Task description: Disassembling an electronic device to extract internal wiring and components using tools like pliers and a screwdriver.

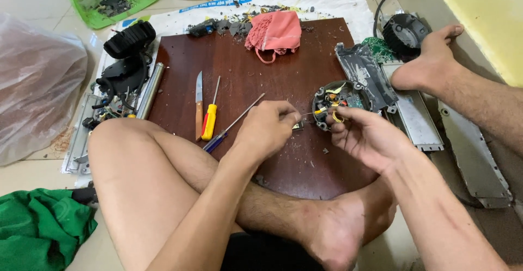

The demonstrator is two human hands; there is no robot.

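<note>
Strain is the likely risk: the left hand [269, 126] pinches a thin wire [306, 114] from the round electronic part [339, 101], right of frame centre, in the right hand's [366, 137] curled fingers, so tugging could snap it.

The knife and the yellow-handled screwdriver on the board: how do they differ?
The knife has a wooden-looking brown handle and a flat, broad blade; the yellow-handled screwdriver has a yellow and red handle and a thin round shaft. The knife lies left of the screwdriver. Both lie side by side on the dark wooden board, tips pointing away from the person, untouched by either hand.
</note>
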